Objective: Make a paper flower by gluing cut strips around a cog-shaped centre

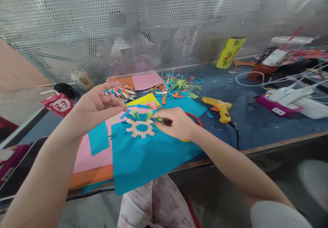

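A pale gear-shaped ring (133, 130) lies on a large blue paper sheet (151, 156), with blue and green paper strips at its far edge. My right hand (175, 123) is at the ring's right side, thumb and fingers pinched on a green paper strip (160, 119). Raised to the left of the ring is my left hand (102, 105), its fingers apart and nothing visible between them. Pink paper (89, 159) and a smaller blue piece (98, 141) lie below that hand.
A yellow glue gun (217, 108) lies right of the papers. Behind are paper scraps (176, 84) and a yellow roll (230, 52). Further right are a lidded cup (278, 55), cables and a purple power strip (278, 107). A red packet (58, 104) stands at left, before a perforated metal panel (159, 26).
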The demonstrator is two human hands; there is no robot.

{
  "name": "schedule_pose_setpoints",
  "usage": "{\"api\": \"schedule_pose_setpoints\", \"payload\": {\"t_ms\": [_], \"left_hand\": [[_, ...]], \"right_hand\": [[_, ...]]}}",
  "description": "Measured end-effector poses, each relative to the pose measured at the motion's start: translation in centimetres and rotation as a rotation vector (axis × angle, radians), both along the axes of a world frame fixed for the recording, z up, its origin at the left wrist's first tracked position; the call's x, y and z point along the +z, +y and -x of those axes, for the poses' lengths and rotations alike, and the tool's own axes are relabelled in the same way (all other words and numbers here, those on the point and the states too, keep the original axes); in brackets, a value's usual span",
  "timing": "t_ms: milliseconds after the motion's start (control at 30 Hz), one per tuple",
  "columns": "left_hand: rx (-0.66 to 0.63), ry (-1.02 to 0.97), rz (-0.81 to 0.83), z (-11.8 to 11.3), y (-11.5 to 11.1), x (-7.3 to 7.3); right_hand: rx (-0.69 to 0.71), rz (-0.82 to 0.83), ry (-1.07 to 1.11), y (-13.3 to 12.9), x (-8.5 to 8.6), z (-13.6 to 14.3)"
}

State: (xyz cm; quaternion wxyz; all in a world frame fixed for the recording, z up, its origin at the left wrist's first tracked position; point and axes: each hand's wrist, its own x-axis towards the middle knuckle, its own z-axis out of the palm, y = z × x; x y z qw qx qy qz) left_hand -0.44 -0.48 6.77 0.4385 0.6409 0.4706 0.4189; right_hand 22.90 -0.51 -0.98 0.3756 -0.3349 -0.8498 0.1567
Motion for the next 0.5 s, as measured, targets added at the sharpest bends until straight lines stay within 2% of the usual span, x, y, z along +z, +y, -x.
{"api": "schedule_pose_setpoints", "payload": {"t_ms": [133, 233, 367, 500], "left_hand": [[0.035, -0.008, -0.105, -0.4, -0.4, -0.6], [0.025, 0.066, -0.2, -0.5, -0.6, -0.7], [-0.067, 0.194, -0.231, -0.4, -0.9, -0.2], [-0.045, 0.19, -0.236, -0.6, -1.2, -0.2]], "right_hand": [[-0.006, -0.006, 0.035, 0.2, -0.1, 0.0], [-0.013, -0.002, 0.018, 0.2, -0.1, 0.0], [0.015, 0.005, 0.02, 0.2, -0.1, 0.1], [0.026, -0.032, 0.032, 0.2, -0.1, 0.0]]}}
